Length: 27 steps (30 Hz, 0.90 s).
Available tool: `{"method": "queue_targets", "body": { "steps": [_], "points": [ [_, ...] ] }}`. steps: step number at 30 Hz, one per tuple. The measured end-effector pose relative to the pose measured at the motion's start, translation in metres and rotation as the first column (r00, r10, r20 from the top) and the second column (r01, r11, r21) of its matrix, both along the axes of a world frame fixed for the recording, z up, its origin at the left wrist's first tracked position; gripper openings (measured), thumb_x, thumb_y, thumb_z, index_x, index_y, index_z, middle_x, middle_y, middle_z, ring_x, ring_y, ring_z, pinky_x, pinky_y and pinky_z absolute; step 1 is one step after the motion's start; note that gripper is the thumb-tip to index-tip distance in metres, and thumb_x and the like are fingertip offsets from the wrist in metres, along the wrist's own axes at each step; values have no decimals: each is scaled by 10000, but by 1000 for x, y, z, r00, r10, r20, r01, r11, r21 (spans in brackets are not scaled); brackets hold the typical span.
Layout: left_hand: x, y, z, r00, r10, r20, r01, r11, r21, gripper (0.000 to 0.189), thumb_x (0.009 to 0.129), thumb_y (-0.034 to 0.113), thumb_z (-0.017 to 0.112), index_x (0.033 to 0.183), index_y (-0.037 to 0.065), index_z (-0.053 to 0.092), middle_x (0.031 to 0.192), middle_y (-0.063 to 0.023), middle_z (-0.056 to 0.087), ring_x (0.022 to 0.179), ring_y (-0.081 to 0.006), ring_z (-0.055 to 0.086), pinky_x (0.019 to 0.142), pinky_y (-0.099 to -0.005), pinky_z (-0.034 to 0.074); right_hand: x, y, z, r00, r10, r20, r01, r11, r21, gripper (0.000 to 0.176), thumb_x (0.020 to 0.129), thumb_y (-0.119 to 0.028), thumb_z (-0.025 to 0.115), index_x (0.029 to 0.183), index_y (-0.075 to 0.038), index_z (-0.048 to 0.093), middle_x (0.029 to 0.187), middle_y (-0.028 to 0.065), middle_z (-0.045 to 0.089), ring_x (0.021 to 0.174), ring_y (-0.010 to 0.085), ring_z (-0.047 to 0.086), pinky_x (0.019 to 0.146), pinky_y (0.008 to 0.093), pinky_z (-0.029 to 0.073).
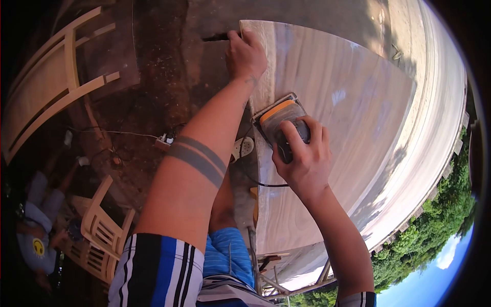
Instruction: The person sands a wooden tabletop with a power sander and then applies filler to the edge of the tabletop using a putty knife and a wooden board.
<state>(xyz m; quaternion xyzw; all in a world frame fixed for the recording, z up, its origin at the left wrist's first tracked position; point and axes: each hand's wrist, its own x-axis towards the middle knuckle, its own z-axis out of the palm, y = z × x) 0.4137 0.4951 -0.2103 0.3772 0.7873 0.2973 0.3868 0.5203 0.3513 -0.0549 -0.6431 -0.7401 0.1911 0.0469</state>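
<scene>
A wide, pale wooden panel [348, 117] with streaked grain lies in front of me. My right hand [307, 158] is closed over the dark grip of an electric sander [280, 115], which has an orange band and a dusty base. The sander rests on the panel close to its left edge. A black cord [271, 184] trails from it across the panel. Farther up, my left hand [246, 56] is closed on the panel's left edge near the far corner; its fingertips are partly hidden.
A wooden frame [71, 56] stands at the upper left. Below it, a power strip [164, 140] with cables lies on the dark floor. Wooden chair parts [105, 230] and a seated person [38, 225] are at the lower left. A clog-type shoe [245, 148] shows beneath my left arm.
</scene>
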Motion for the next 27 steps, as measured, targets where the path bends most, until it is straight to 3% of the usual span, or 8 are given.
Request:
{"method": "queue_targets", "body": {
  "steps": [6,14,16,22,27],
  "points": [
    [0,0,1,1000,4,3,-4,1000,-5,414,1002,369,387,1062,-16,525,986,-308,657,984,-494,615,876,-550,476,5,46,-6,996,-91,15,89,992,91,544,646,-111,808,1147,-208,618,1167,120,552,983,329,565,774,429,534],
    [0,2,8,999,10,49,-7,998,-63,414,1003,361,384,1084,-22,521,1010,-300,651,986,-479,617,870,-538,480,43,-92,8,995,-83,59,86,996,-39,493,613,-103,814,1076,-183,664,1138,114,586,970,332,582,724,403,540],
    [-2,3,7,999,6,43,-4,999,-52,413,1003,360,385,1079,-23,521,1002,-300,653,982,-480,618,864,-539,481,43,-96,7,997,-49,53,51,998,-37,493,615,-109,812,1079,-186,663,1138,105,585,949,327,587,714,399,541],
    [1,4,6,999,9,40,-8,1000,-18,415,1003,363,384,1070,-22,523,1001,-296,657,981,-483,618,866,-540,481,18,2,1,993,-114,22,113,993,38,504,660,-109,797,1128,-188,629,1145,129,564,975,341,576,733,428,539],
    [0,2,2,1000,3,9,-3,1000,0,423,1005,372,380,1076,-17,529,1005,-298,659,1008,-483,608,917,-541,457,9,62,-12,963,-269,5,265,954,142,489,683,-134,788,1139,-167,614,1138,155,555,985,361,573,788,451,524]
  ]
}}
